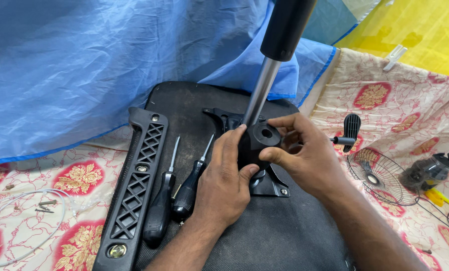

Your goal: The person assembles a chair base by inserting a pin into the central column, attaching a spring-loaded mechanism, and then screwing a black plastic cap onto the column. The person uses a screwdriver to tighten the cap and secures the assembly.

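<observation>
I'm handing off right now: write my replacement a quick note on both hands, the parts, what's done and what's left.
Left hand and right hand both grip the black round part at the foot of the metal column, over the black mounting plate on the upturned seat base.
Two screwdrivers and the black armrest lie left of the hands, untouched.
Done: round part sits on the plate.
Left: whether it is fastened cannot be seen.

Bright, even daylight filters through the blue sheet [84, 65]; shadows are soft, focus sharp, with slight stretching toward the edges.
</observation>
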